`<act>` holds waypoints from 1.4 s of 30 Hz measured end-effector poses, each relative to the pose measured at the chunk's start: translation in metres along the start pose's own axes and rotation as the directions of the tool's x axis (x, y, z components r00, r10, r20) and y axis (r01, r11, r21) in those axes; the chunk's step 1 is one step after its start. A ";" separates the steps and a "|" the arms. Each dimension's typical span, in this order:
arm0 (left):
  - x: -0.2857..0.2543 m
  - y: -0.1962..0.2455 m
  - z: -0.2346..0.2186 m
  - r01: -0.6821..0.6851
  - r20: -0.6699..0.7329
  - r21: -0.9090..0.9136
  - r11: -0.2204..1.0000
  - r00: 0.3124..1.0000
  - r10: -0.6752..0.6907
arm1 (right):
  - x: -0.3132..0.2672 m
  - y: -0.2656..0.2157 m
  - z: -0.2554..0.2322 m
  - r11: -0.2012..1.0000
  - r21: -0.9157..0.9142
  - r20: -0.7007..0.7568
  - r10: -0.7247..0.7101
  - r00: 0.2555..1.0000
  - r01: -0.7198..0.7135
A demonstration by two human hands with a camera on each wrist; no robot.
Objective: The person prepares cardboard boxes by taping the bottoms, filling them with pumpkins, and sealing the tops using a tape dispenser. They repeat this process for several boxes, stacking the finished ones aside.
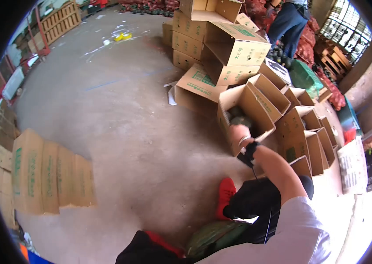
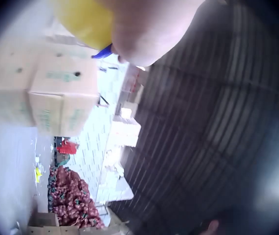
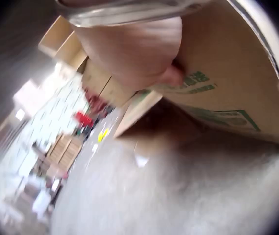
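My right hand reaches over the near edge of an open cardboard box, touching or right beside dark round produce inside. Its fingers are hidden and blurred there. From the right wrist, the hand shows below a metal bracelet, against the printed cardboard wall; how its fingers lie is unclear. My left hand is outside the head view. In the left wrist view, part of it appears at the top beside a blurred yellow thing and a small blue tip. Its fingers cannot be made out.
Stacked cartons stand beyond the box, with more open boxes to its right. Flattened cardboard lies at left. A person stands at the back near red net sacks. A green bulky object is by my legs.
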State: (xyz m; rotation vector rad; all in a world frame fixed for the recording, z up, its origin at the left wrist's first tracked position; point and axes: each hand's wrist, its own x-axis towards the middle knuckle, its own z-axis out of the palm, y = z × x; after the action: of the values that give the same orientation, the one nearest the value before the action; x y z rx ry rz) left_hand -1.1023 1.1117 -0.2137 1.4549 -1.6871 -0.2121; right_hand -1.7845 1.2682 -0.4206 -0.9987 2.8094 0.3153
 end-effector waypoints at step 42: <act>-0.057 0.038 0.284 0.278 0.919 -0.390 0.878 0.182 0.351 | -0.096 -0.242 0.022 0.764 0.094 -0.411 -0.554 0.724 0.638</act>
State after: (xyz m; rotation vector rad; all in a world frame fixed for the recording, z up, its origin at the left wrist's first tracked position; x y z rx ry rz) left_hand -1.3300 1.0599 -0.3896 0.7616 -2.3627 -1.8233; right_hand -1.5551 1.1487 -0.4579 -1.9864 2.4987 -0.3042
